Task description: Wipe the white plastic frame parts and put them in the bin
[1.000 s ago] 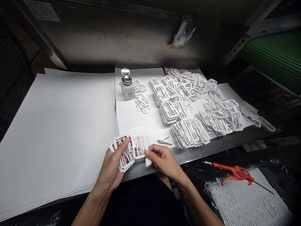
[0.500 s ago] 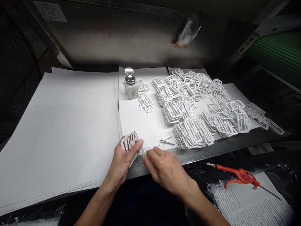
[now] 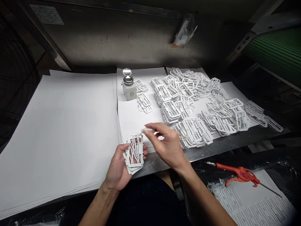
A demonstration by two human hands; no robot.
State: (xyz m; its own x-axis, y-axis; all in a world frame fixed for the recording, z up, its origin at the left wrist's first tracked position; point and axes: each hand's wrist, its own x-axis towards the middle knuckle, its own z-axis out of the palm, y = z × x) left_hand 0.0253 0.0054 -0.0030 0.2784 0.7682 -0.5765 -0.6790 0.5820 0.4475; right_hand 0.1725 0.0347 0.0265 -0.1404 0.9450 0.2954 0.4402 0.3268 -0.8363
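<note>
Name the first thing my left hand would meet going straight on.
Probably the right hand, just ahead of the left hand; depth is unclear, so one might pass beneath the other.

Rear: note metal panel (image 3: 113,47), with printed label (image 3: 47,14) at upper left and clear pouch (image 3: 184,33) at upper right, slender items inside, one light tip protruding. Far left: note dark wire mesh (image 3: 14,72), detail obscured by shadow. Upper right: note green ribbed surface (image 3: 277,47), beside metal bracket (image 3: 243,42) with round holes. Lower right: note red air gun (image 3: 242,174), metal fitting toward the left, thin nozzle angled toward lower right, lying over printed sheet (image 3: 256,201) and crinkled clear film (image 3: 213,186). Print: too small to read.
</note>
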